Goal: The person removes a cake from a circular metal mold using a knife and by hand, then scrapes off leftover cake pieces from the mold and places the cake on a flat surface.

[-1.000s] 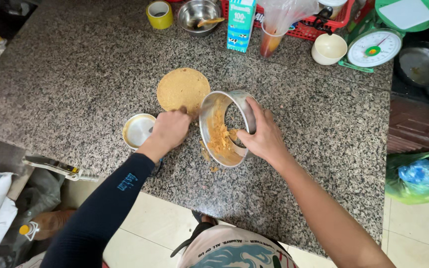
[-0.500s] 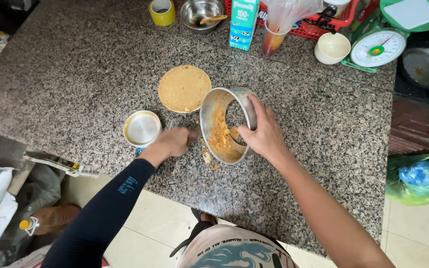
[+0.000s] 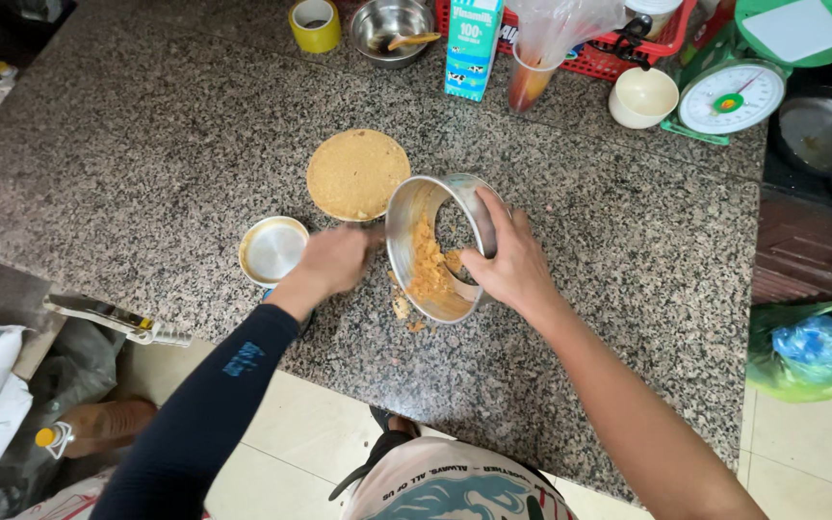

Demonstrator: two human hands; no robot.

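The right hand (image 3: 507, 265) holds a round metal cake ring (image 3: 440, 246) that stands tilted on its edge on the speckled granite counter (image 3: 146, 144). The fingers (image 3: 488, 217) curl over the upper rim and reach inside the ring, so the grasp is closed on the metal wall. Orange-brown crumbs (image 3: 426, 270) stick to the inner wall of the ring, and a few loose crumbs lie on the counter just below it, at about 7 o'clock from the ring.

The left hand (image 3: 334, 260), with a dark blue sleeve on the arm, rests just beside the ring at its 9 o'clock side. The fingers are bent together and point toward the ring; I cannot tell if they hold something small or only touch the counter.

At 11 o'clock from the ring lies 1 flat round crumb disc (image 3: 356, 173), close to the ring. At 9 o'clock from the left hand stands a small metal cup (image 3: 273, 250) with a pale rim, very near the hand.

Far at 12 o'clock, along the back of the counter, are a yellow tape roll (image 3: 315, 24), a steel bowl (image 3: 392, 24) with a spoon, a blue milk carton (image 3: 472, 48), a cream bowl (image 3: 642, 96) and a green kitchen scale (image 3: 734, 91).
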